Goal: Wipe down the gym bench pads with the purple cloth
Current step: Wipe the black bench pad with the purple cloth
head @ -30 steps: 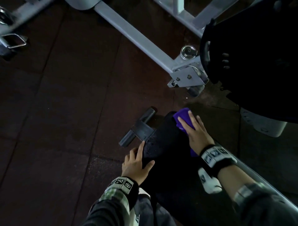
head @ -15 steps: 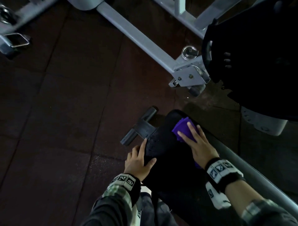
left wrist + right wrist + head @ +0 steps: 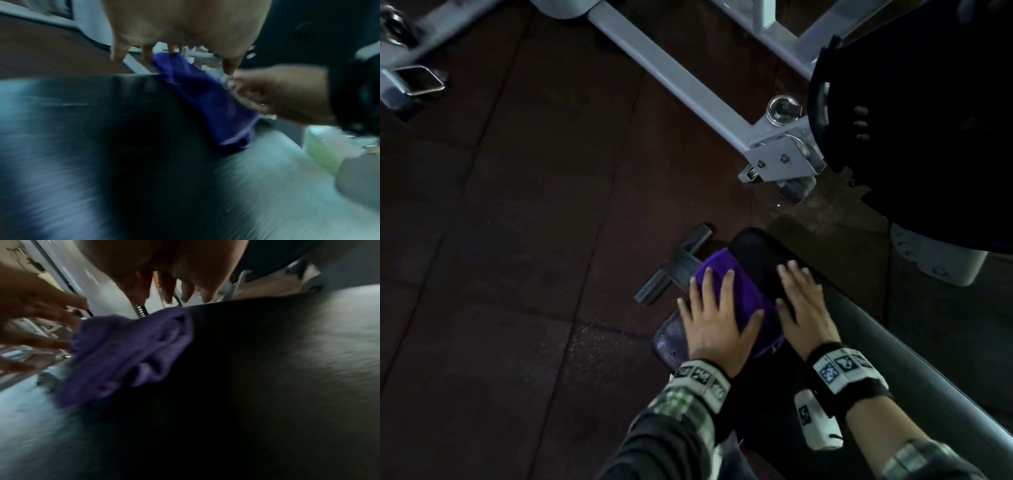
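The black bench pad [image 3: 755, 251] runs from the bottom centre up to a rounded end. The purple cloth [image 3: 743, 294] lies on its left half, near that end. My left hand [image 3: 717, 318] presses flat on the cloth with its fingers spread. My right hand [image 3: 803, 301] lies flat on the bare pad just right of the cloth. In the blurred left wrist view the cloth [image 3: 205, 100] drapes over the pad edge below my left hand [image 3: 185, 32]. In the right wrist view the cloth [image 3: 127, 353] sits bunched left of my right hand [image 3: 164, 272].
A black T-shaped bench foot [image 3: 674, 263] sits on the dark rubber floor [image 3: 517, 240] left of the pad. A grey steel beam [image 3: 681, 85] ends in a bracket [image 3: 780, 161] beyond it. A large black object [image 3: 911, 120] fills the upper right. A grey rail [image 3: 893, 342] borders the pad's right side.
The cloth has slid from the pad's right side to its left. My left hand has left the pad's edge and now covers the cloth. My right hand has come off the cloth onto bare pad.
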The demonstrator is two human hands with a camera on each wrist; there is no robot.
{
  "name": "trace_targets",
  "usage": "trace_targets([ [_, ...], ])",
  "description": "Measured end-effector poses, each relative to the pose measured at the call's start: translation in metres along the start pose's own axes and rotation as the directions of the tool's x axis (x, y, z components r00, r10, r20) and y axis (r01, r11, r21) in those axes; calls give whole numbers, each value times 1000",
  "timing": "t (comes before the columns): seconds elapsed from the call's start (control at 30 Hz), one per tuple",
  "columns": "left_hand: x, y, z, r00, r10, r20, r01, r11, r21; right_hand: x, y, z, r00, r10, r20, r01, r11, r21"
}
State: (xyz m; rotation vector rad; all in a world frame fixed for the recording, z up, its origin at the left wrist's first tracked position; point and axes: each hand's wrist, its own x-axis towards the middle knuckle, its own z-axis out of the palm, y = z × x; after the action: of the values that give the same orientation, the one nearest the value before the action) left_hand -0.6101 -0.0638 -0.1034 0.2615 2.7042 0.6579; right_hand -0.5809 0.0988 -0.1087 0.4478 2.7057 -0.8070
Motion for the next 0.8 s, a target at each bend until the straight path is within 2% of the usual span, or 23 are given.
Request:
trace_targets([
  [0.07,12,20,9,997,-74,12,74,997,32,3,14,-7,986,167,30,-164,983,-84],
  [0.13,19,26,20,993,-115,33,113,991,71,5,19,-9,968,221,119,-209,972,-107],
  [0.27,13,14,31,999,-33,16,31,993,115,5,22,-8,966,204,158,-190,977,-100],
  [0.43,-50,-14,42,983,183,13,-183,982,52,1,25,-8,970,180,163,-170,983,-75],
  [0.5,-59,-17,49,969,245,24,-246,966,80,2,25,-7,969,177,171,-166,983,-77],
  [0.6,-33,-10,52,955,296,24,-296,941,165,3,25,-5,970,178,163,-168,983,-74],
  [0.7,2,-11,41,942,335,8,-332,931,153,3,26,-5,973,177,150,-167,983,-72],
  [0.77,15,-26,30,951,305,-58,-296,947,123,2,27,-5,971,174,161,-165,984,-67],
  [0.8,16,-37,25,965,238,-108,-229,969,90,1,27,-5,970,170,171,-162,985,-63],
])
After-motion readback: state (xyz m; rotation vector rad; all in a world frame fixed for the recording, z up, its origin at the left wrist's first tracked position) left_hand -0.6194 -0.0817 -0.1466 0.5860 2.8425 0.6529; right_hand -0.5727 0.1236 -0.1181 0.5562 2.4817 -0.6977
